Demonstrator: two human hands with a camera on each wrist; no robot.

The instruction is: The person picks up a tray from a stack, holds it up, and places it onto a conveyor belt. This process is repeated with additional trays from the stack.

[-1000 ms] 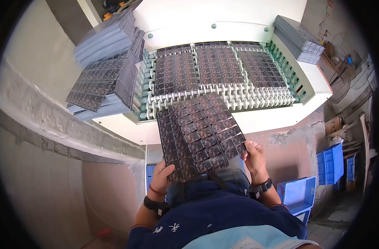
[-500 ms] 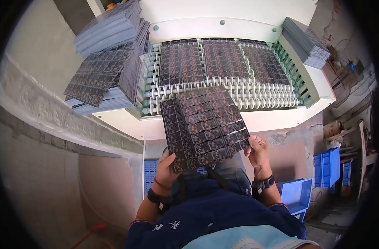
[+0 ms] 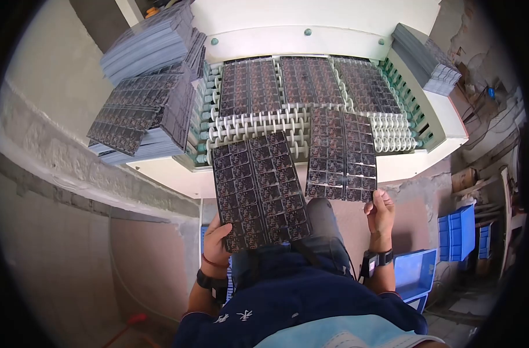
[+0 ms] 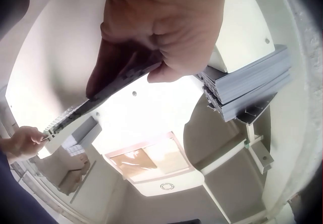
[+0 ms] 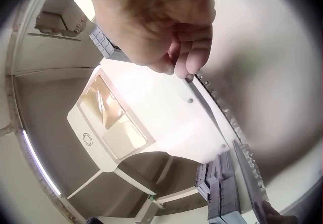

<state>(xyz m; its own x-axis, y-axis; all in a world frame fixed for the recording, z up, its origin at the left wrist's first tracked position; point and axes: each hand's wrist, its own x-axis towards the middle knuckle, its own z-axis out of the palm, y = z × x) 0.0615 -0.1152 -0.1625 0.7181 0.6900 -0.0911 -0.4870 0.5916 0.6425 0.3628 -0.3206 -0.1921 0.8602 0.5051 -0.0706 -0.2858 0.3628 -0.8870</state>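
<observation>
My left hand (image 3: 217, 240) grips the lower left edge of a dark circuit board panel (image 3: 260, 191), thumb on top, fingers beneath. The panel is held above my lap, its far edge overlapping the machine's front. My right hand (image 3: 381, 213) pinches the near right corner of a second circuit board panel (image 3: 342, 155). That panel's far end overlaps the white rollers (image 3: 258, 124) in the head view. A gap separates the two panels. In the right wrist view, thumb and curled fingers (image 5: 198, 62) meet at the panel's edge.
Three more panels (image 3: 250, 87) lie side by side on the roller conveyor. Panel stacks (image 3: 145, 49) stand on its left, and another stack (image 3: 426, 61) on its right. A white machine housing (image 3: 316, 17) rises behind. Blue bins (image 3: 415, 272) are at the lower right.
The two panels, overlapping in a fan before, are now apart. My right hand has moved right and forward with one, over the rollers. My left hand has shifted slightly left with the other.
</observation>
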